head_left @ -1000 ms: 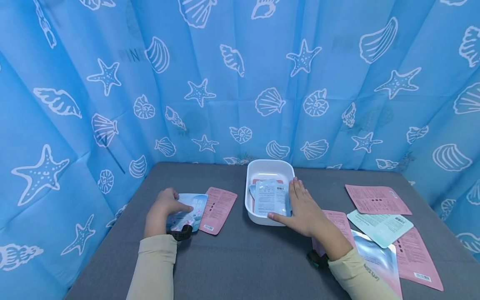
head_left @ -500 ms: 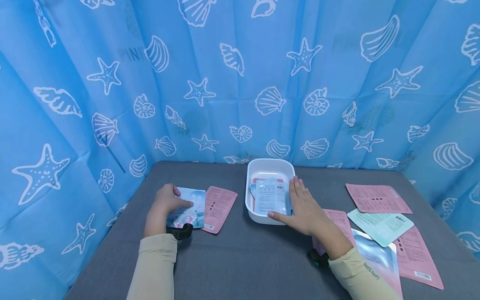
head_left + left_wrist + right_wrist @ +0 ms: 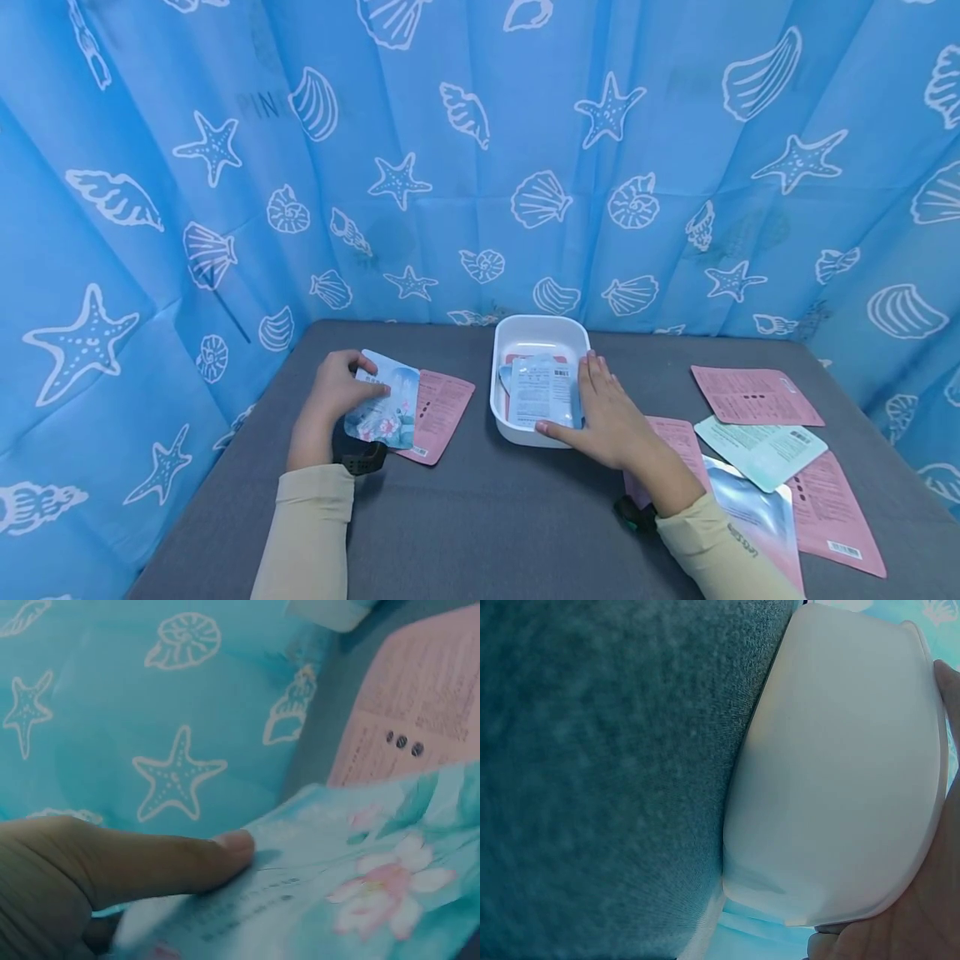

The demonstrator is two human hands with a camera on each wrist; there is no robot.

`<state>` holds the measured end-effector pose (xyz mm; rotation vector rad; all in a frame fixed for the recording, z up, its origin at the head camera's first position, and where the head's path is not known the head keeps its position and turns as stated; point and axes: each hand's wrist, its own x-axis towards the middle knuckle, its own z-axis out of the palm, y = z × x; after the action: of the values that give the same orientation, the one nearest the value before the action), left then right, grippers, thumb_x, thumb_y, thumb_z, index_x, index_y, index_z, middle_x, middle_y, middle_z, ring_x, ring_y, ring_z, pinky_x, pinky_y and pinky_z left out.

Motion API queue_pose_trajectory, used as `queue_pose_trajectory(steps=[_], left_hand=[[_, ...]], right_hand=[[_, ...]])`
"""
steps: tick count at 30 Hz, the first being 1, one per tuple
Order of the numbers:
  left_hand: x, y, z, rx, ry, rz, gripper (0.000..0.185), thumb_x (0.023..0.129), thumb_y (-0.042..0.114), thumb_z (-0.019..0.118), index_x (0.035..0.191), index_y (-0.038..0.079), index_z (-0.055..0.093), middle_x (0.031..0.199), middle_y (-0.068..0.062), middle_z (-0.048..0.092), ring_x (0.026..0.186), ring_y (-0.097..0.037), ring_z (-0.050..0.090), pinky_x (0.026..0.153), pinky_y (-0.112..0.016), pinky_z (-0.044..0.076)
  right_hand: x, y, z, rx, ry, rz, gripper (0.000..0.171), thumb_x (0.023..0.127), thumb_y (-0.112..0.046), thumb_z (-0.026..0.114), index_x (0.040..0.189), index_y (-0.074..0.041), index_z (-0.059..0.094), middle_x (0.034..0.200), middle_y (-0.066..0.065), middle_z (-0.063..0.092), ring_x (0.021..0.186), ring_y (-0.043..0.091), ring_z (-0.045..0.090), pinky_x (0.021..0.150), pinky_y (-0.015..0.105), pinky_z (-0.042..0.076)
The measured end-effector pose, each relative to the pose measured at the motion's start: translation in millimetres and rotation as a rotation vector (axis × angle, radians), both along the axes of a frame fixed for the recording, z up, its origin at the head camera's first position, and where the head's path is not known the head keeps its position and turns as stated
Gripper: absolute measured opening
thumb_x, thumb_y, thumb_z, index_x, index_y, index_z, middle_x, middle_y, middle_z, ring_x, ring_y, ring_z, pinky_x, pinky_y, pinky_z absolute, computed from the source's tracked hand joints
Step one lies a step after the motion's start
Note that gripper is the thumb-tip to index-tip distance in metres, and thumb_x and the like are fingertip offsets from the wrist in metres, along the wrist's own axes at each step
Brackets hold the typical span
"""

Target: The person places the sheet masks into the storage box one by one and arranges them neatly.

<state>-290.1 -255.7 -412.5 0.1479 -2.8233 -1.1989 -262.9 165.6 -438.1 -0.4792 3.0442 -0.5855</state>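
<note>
My left hand [image 3: 337, 397] pinches a light blue sachet with pink flowers [image 3: 386, 402], lifted off the grey table, thumb on top; the same sachet [image 3: 352, 877] fills the left wrist view. A pink sachet [image 3: 437, 413] lies just right of it. A white tray [image 3: 534, 333] stands mid-table with pale blue and pink sachets [image 3: 542, 392] inside. My right hand [image 3: 611, 415] rests flat against the tray's right rim, fingers straight, thumb along the front edge. The tray's white wall [image 3: 840, 795] shows in the right wrist view.
Several more sachets lie at the right: a pink one [image 3: 753, 397], a mint one [image 3: 761, 451], a silvery blue one [image 3: 753, 517] and a pink one [image 3: 832, 517]. A blue curtain with shells and starfish [image 3: 480, 167] encloses the grey table [image 3: 487, 517] on three sides.
My left hand has lifted the flowered blue sachet off the table and tilted it up over the pink one. The right hand has stayed on the tray.
</note>
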Motion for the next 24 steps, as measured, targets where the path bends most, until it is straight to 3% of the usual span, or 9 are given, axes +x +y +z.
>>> queue_pose_trajectory(steps=[4, 9, 17, 24], left_hand=[[-2.0, 2.0, 2.9, 0.033, 0.081, -0.022, 0.03, 0.089, 0.016, 0.085, 0.112, 0.004, 0.07, 0.116, -0.019, 0.065, 0.095, -0.031, 0.062, 0.071, -0.034, 0.055], [-0.3, 7.9, 8.2, 0.099, 0.13, -0.016, 0.031, 0.09, 0.018, 0.085, 0.114, 0.006, 0.069, 0.115, -0.018, 0.066, 0.088, -0.028, 0.066, 0.069, -0.032, 0.058], [2.1, 26.5, 16.9, 0.13, 0.265, -0.056, 0.03, 0.088, 0.022, 0.089, 0.108, 0.009, 0.071, 0.088, -0.01, 0.058, 0.069, -0.023, 0.052, 0.06, -0.033, 0.047], [3.4, 45.2, 23.8, 0.189, 0.318, -0.109, 0.03, 0.088, 0.023, 0.09, 0.107, 0.01, 0.071, 0.102, -0.011, 0.065, 0.076, -0.026, 0.059, 0.065, -0.033, 0.052]], right_hand=[[0.4, -0.1, 2.0, 0.0, 0.006, 0.002, 0.134, 0.087, -0.088, 0.054, 0.167, 0.006, 0.004, 0.178, 0.026, 0.0, 0.165, 0.047, 0.003, 0.131, 0.064, 0.014], [0.7, -0.3, 4.0, 0.004, 0.003, 0.004, 0.133, 0.088, -0.088, 0.054, 0.167, 0.007, 0.004, 0.177, 0.027, 0.001, 0.165, 0.047, 0.004, 0.131, 0.064, 0.014], [0.6, 0.1, 1.8, 0.006, -0.001, 0.002, 0.135, 0.087, -0.089, 0.054, 0.167, 0.006, 0.003, 0.177, 0.026, 0.001, 0.165, 0.047, 0.003, 0.131, 0.065, 0.015], [-0.5, -0.2, -0.8, -0.003, 0.008, 0.003, 0.135, 0.087, -0.089, 0.055, 0.167, 0.006, 0.002, 0.177, 0.026, 0.001, 0.165, 0.047, 0.003, 0.131, 0.065, 0.015]])
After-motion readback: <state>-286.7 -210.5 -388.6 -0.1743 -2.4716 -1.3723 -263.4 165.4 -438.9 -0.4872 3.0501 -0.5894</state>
